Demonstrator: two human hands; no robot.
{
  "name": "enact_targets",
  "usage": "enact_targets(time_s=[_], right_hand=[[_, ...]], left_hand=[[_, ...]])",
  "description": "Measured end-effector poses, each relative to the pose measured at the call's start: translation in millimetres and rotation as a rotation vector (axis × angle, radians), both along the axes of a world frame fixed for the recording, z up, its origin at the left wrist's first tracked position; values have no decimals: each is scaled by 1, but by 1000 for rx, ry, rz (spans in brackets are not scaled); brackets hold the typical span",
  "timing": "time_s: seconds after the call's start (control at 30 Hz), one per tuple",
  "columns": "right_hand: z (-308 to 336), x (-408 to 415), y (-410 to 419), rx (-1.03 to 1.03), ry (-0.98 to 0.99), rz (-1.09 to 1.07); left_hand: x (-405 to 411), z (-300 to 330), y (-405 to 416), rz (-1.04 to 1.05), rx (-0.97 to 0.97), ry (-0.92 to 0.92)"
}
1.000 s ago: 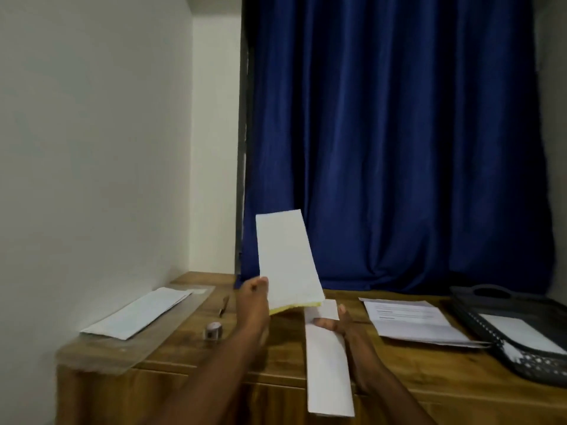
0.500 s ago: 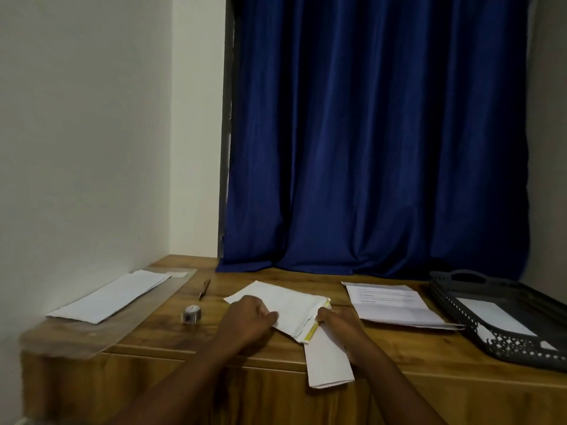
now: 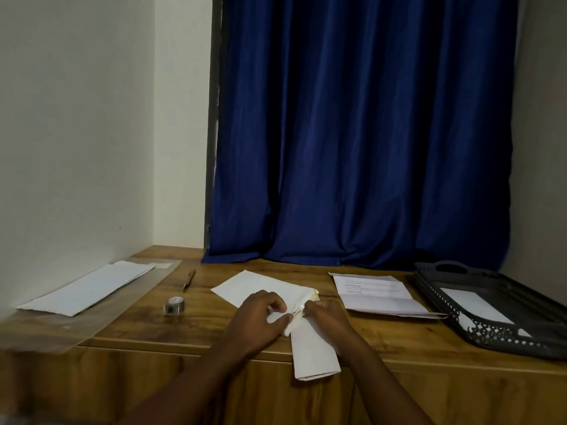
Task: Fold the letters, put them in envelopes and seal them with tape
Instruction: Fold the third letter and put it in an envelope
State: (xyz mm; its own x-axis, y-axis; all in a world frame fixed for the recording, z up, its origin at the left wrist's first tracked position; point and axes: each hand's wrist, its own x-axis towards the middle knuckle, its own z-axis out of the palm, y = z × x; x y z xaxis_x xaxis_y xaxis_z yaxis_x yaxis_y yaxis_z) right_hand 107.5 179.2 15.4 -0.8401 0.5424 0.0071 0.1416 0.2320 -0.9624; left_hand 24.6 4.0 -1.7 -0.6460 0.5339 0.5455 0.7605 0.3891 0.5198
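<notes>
While both forearms reach in from the near edge, the left hand (image 3: 256,314) curls its fingers over the open end of the white envelope (image 3: 260,288), pinching the paper there. The right hand (image 3: 326,314) meets it fingertip to fingertip, gripping the same yellow-lined mouth of the envelope. Beneath the envelope, a folded letter (image 3: 313,351) lies lengthwise and overhangs the front edge of the wooden counter (image 3: 399,338). Left of the envelope sit a tape roll (image 3: 175,305) and a pen (image 3: 189,279), with more envelopes (image 3: 86,288) farther left. Right of it lie printed letters (image 3: 376,294), then a dark tray (image 3: 503,305). A blue curtain (image 3: 368,133) hangs behind.
</notes>
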Motion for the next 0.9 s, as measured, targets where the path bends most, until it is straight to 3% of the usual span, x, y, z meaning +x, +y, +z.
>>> enact_targets(time_s=[0.23,0.63,0.9], right_hand=[[2,2,-4,-41,18,-5],[-1,2,-7,17,45,18],[-2,1,-6,32,50,-11]], left_hand=[[3,-3,3,43,-152,120],[7,4,4,119,105,30],[9,18,7,212,-93,349]])
